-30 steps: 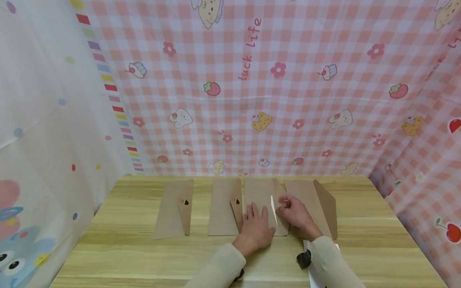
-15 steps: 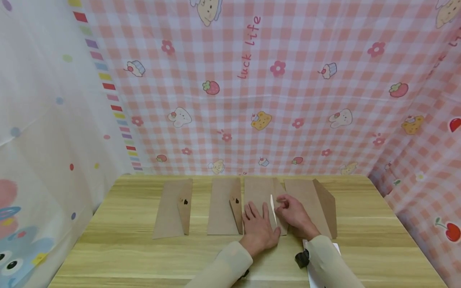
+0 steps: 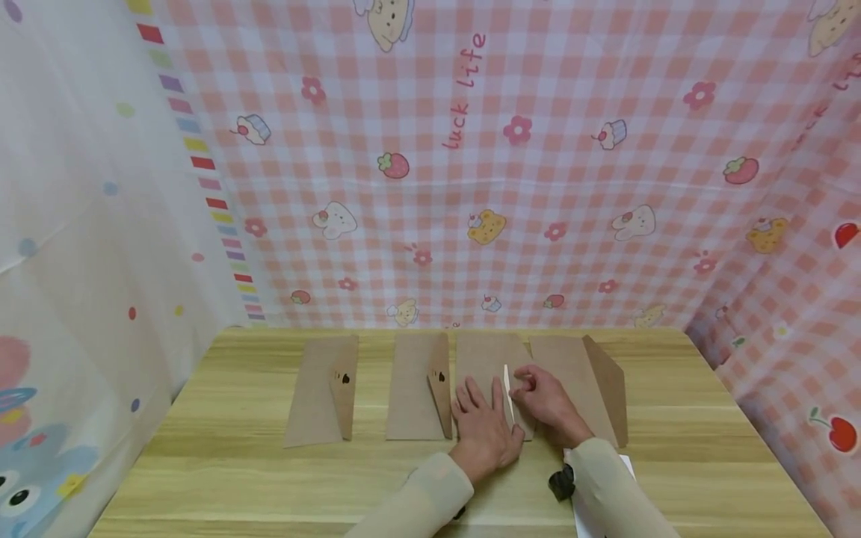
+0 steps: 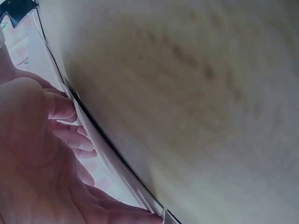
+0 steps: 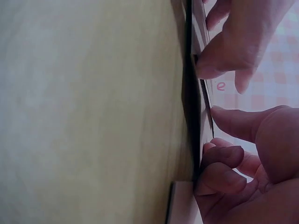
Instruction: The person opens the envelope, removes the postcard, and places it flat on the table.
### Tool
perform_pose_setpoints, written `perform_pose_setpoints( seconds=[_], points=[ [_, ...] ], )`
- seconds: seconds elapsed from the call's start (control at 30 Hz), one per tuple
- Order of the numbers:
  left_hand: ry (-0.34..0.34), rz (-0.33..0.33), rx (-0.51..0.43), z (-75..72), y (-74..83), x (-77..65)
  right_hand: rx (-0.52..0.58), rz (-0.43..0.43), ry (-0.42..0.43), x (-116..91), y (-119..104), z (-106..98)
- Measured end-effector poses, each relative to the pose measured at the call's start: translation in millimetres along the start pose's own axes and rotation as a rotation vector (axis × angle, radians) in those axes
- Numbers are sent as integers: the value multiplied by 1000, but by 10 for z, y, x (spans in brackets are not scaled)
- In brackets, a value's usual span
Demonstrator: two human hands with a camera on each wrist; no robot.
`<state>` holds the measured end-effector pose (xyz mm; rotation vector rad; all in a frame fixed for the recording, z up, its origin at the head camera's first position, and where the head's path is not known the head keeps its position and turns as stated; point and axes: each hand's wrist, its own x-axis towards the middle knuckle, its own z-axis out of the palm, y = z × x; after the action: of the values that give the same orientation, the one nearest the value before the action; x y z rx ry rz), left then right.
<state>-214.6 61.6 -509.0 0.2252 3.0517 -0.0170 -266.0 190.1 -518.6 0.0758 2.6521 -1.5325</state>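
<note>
My left hand (image 3: 486,430) lies spread, fingers straight, on a brown kraft envelope (image 3: 487,351), the third from the left. In the right wrist view its thumb and fingers (image 5: 210,70) press against the envelope's surface. A narrow strip of white paper (image 3: 507,392) shows along the envelope's right-hand opening. My right hand (image 3: 548,400) pinches at the edge of this white paper with curled fingers, and it covers part of the flap. The right wrist view shows its thumb (image 5: 226,120) and bent fingers at the paper's edge. The left palm (image 4: 37,154) is seen from below in the left wrist view.
Two brown envelopes with folded flaps and small black marks, one far left (image 3: 316,388) and one beside it (image 3: 413,388), lie in the row. An envelope with its flap out (image 3: 561,366) lies right. White paper (image 3: 585,515) sits under the right sleeve on the wooden table (image 3: 222,463).
The right fingertips have shifted slightly left, along with the white strip. The left hand has slid a little right over the envelope, its thumb drawing in near the opening.
</note>
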Motion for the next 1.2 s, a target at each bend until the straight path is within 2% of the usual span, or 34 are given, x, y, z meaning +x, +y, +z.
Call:
perform_pose_setpoints(
  seconds=[0.17, 0.33, 0.53, 0.83, 1.2],
  points=[
    [5, -1, -13, -2, -2, 4, 17, 22, -4, 4, -4, 11],
    [-7, -10, -18, -10, 8, 12, -26, 22, -7, 6, -15, 8],
    [-6, -22, -3, -13, 24, 9, -121, -16, -9, 12, -25, -6],
    [6, -33, -16, -13, 32, 15, -127, -33, -8, 22, -13, -19],
    [-13, -43, -33, -37, 27, 2, -224, -96, -9, 43, -7, -31]
  ],
)
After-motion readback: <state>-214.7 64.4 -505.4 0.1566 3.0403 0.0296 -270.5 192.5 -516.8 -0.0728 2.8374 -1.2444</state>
